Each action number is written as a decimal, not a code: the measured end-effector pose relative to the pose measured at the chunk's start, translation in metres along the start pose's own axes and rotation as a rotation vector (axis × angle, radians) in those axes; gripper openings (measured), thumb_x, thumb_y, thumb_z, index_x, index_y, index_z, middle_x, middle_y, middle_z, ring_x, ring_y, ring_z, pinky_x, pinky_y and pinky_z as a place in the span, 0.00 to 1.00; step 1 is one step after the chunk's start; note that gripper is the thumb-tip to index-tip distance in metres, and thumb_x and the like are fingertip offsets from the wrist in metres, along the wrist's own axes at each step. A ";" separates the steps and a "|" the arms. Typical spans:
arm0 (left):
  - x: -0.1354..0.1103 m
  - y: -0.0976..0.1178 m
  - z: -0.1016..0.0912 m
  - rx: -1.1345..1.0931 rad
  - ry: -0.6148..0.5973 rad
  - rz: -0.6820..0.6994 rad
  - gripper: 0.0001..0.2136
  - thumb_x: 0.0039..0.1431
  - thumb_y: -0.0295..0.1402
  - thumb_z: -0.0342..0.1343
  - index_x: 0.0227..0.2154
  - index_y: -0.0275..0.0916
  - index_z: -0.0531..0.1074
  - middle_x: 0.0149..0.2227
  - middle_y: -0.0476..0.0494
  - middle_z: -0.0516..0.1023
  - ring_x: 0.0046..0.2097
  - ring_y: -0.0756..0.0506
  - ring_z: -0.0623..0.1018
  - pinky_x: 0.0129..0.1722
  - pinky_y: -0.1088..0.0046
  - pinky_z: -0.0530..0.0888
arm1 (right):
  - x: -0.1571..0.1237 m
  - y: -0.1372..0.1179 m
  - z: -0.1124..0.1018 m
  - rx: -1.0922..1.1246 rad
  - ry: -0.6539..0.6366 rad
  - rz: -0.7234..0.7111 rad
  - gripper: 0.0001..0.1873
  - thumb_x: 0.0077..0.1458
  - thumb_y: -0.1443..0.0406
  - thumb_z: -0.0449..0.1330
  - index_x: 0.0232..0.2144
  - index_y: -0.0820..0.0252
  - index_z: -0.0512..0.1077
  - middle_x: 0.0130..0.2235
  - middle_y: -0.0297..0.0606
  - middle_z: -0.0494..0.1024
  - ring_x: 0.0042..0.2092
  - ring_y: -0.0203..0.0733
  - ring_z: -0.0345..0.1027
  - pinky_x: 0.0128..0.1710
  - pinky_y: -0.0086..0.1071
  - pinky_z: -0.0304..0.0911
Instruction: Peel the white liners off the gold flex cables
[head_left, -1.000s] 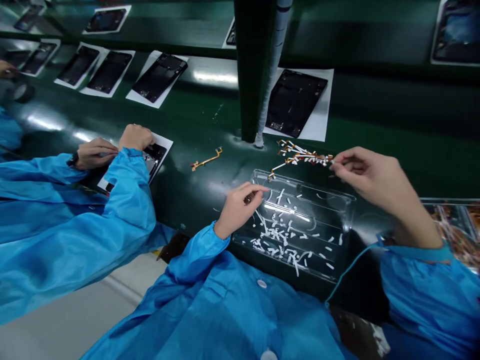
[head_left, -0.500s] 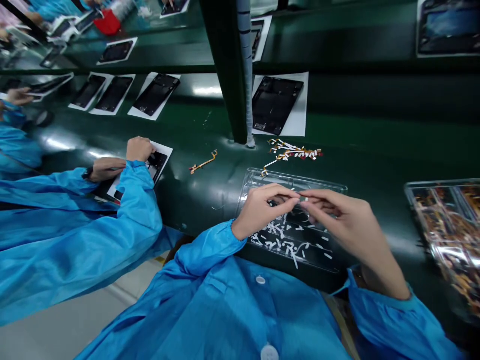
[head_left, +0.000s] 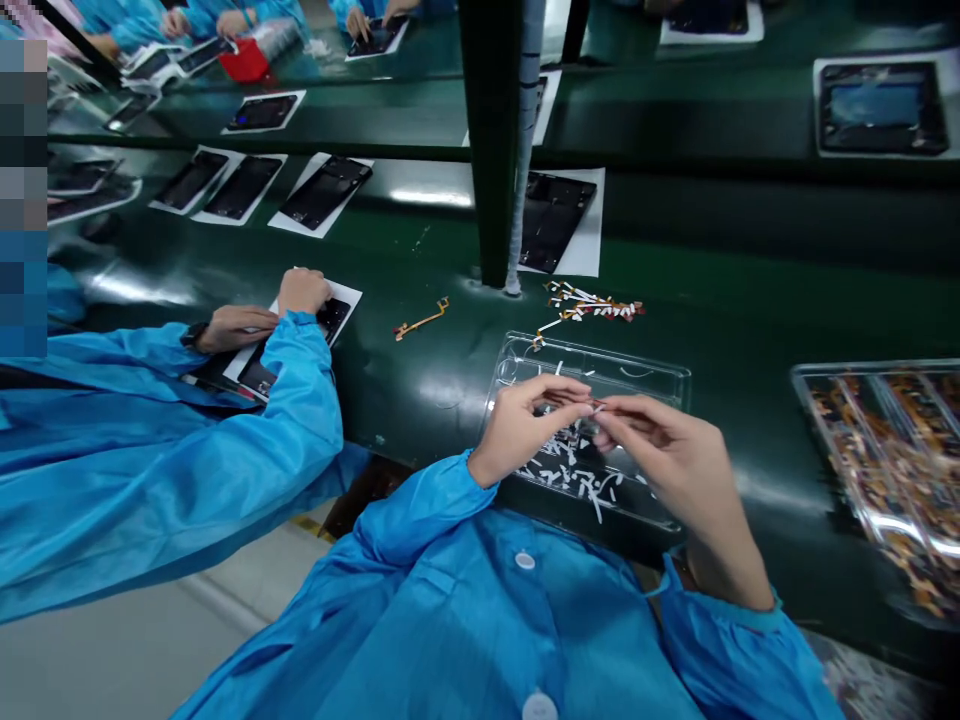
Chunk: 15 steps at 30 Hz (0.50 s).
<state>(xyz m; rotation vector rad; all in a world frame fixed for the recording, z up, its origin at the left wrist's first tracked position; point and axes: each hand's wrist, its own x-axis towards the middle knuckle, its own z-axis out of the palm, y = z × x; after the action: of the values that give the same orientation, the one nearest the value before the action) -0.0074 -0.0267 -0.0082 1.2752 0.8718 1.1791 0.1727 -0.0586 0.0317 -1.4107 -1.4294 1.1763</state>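
Head cam: L hand (head_left: pixel 521 420) & R hand (head_left: pixel 671 440) meet, fingers of both pinched narrow on a tiny reddish-and-white piece (head_left: pixel 598 406), too small for detail. Under fingers: clear plastic rect. tray (head_left: pixel 585 357) w/ loose thin white strips (head_left: pixel 598 490) scattered inside. Well R of fingers: 2nd clear plastic tray (head_left: pixel 812 415), packed w/ orange-brown ribbon parts (head_left: pixel 862 440). Beyond fingertips: pile of flat orange-and-white ribbon strips (head_left: pixel 600 306) on green bench (head_left: pixel 750 330).
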 end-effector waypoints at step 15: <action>-0.005 0.018 -0.024 0.564 0.036 0.553 0.04 0.67 0.29 0.60 0.39 0.36 0.80 0.42 0.42 0.85 0.43 0.47 0.84 0.46 0.67 0.81 | -0.019 -0.022 0.045 -0.103 0.248 0.081 0.13 0.60 0.52 0.65 0.39 0.54 0.78 0.34 0.37 0.83 0.34 0.42 0.79 0.39 0.38 0.77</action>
<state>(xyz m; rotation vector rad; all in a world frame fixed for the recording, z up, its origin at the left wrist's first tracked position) -0.0350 -0.0277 0.0054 2.0523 0.9445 1.4363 0.1254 -0.0798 0.0427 -1.6371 -1.2840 0.9489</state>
